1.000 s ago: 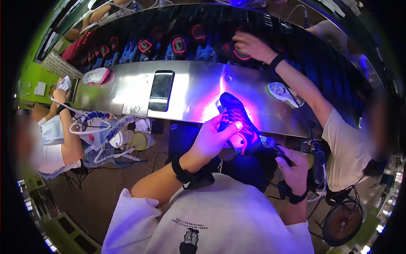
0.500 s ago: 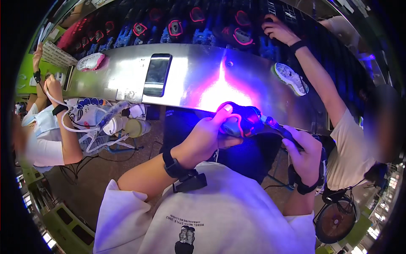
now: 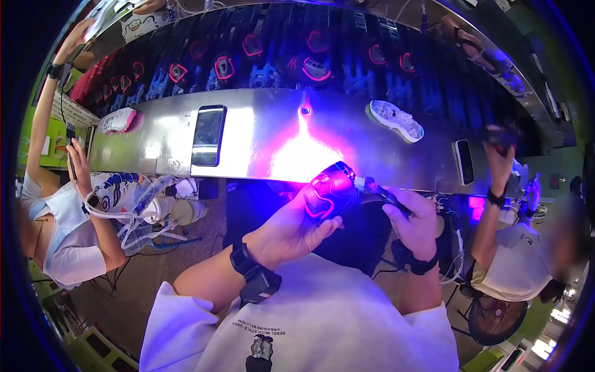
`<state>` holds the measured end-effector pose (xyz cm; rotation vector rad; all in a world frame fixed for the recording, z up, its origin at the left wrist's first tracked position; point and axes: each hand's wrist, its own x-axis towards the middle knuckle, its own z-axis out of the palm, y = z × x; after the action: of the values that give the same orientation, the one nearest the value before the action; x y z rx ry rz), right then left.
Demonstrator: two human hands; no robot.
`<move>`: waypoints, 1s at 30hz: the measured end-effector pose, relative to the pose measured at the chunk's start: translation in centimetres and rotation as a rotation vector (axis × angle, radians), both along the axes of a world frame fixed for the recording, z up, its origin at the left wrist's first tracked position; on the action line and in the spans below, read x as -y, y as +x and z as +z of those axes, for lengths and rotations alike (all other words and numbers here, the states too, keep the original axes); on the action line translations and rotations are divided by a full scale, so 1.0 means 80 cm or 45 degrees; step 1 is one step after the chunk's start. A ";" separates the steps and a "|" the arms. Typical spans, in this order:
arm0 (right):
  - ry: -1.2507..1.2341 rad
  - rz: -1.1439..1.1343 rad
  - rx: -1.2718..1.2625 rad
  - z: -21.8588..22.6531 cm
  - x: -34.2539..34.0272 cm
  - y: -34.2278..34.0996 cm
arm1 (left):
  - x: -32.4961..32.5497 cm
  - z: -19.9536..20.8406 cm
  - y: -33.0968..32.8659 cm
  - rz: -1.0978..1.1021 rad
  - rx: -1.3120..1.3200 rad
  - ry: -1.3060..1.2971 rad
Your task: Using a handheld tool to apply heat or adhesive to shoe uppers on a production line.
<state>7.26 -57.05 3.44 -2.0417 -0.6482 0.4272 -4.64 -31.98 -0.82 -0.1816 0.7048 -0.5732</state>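
My left hand (image 3: pixel 286 228) is closed around a dark shoe upper (image 3: pixel 328 193), which has a line glowing pink-red under violet light. In my right hand (image 3: pixel 414 218) is a dark-handled brush (image 3: pixel 392 197), its bristle end touching or nearly touching the right side of the upper. Both hands work just in front of the near edge of a metal ledge (image 3: pixel 161 146), beside a very bright lit patch. A phone (image 3: pixel 209 135) lies on the ledge to the left. Beyond the brush, a white shoe sole (image 3: pixel 396 121) rests on the ledge.
Behind the ledge runs a dark conveyor (image 3: pixel 273 37) with several glowing-edged shoe pieces. Another sole (image 3: pixel 118 121) and a second phone (image 3: pixel 463 161) lie on the ledge. Co-workers sit on both sides; the right one's hand (image 3: pixel 499 162) holds a dark piece. Tubes and pots (image 3: pixel 188 211) stand at left.
My hands have shifted slightly left and down in view, and the upper is turned. The right co-worker's arm has drawn back from the conveyor, bringing the second phone into view.
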 end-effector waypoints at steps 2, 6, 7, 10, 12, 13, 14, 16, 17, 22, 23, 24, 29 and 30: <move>0.062 -0.014 0.003 -0.006 0.000 -0.003 | 0.000 0.003 0.000 -0.001 -0.036 -0.132; 0.035 -0.008 0.052 -0.008 -0.014 -0.013 | 0.000 0.019 -0.005 0.081 -0.018 -0.159; 0.017 -0.022 0.084 -0.011 -0.009 -0.019 | 0.000 0.024 -0.001 0.080 0.057 -0.096; 0.034 -0.116 0.162 -0.035 -0.002 -0.033 | -0.013 0.006 0.010 0.154 0.306 -0.035; -0.068 -0.239 -0.010 -0.042 -0.004 -0.036 | -0.050 0.052 0.021 0.114 0.397 0.332; -0.094 -0.167 0.087 -0.042 -0.019 -0.030 | -0.073 0.073 0.032 0.140 0.248 0.704; -0.060 -0.210 -0.008 -0.056 -0.024 -0.026 | -0.113 0.044 0.043 0.173 0.375 0.911; 0.038 -0.321 -0.042 -0.096 -0.013 -0.022 | -0.196 0.031 0.073 0.215 0.552 1.541; 0.048 -0.295 -0.030 -0.101 -0.010 -0.018 | -0.245 0.049 0.087 0.229 0.582 1.978; 0.131 -0.583 -0.403 -0.099 -0.032 -0.004 | -0.521 0.026 0.105 -0.071 -0.352 3.389; 0.161 -0.624 -0.281 -0.119 -0.013 -0.003 | -0.558 0.030 0.111 -0.095 -0.459 3.368; 0.118 -0.686 -0.334 -0.101 -0.026 -0.005 | -0.596 0.026 0.112 -0.239 -0.595 3.423; -0.131 -0.780 -0.315 -0.039 -0.049 -0.014 | -0.740 -0.043 0.123 -0.637 -0.756 3.535; -0.195 -0.725 -0.274 -0.038 -0.045 -0.014 | -0.759 -0.064 0.135 -0.622 -0.766 3.545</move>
<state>6.16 -53.44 0.41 -2.1717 0.1073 0.3549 6.14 28.74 -5.93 2.5252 1.5152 0.4734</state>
